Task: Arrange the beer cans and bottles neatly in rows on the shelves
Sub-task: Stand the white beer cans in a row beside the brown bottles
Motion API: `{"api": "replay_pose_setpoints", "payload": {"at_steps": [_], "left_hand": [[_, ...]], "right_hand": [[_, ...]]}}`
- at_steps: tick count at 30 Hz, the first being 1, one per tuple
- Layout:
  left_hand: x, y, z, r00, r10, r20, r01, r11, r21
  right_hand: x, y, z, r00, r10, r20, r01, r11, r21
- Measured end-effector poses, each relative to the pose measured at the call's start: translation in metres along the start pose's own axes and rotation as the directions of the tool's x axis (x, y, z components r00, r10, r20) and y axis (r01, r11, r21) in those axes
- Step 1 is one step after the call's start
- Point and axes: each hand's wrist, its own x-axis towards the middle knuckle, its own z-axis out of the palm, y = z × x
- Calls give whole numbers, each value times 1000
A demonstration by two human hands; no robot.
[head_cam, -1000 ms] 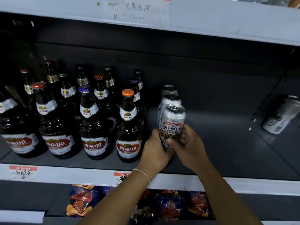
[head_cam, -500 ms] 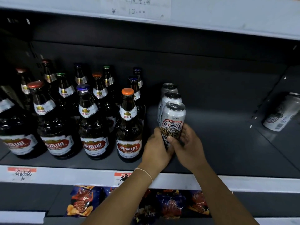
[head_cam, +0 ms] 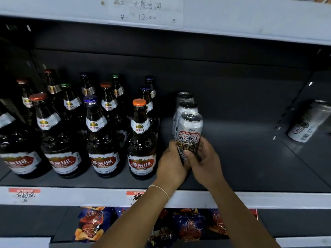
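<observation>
Both hands [head_cam: 189,163] gripping patterned can [head_cam: 189,135], U8-labelled bottles [head_cam: 142,140], ¥12.00 tag [head_cam: 146,12]

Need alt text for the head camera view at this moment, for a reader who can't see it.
Both hands, left hand and right hand, grip the front can of a three-can row on a dark shelf. Brown beer bottles stand in rows to its left; a lone can sits far right.

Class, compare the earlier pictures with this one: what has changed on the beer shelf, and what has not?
Almost nothing. Both hands, left hand and right hand, keep gripping the front can, which stays upright in its row. The bottles and the lone can at right have not moved.
</observation>
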Motion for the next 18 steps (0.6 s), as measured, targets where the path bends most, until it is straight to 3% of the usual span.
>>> {"api": "replay_pose_setpoints", "payload": {"at_steps": [11,18], "left_hand": [[-1,8,-7,996,-60,59,60,998,8],[-12,21,-20,989,-89,119,85,996,38]], "right_hand": [[-1,-6,0,1000,-5,3,5,1000,14],[-4,-6,-11,993,108,51,-106,994,-34]]}}
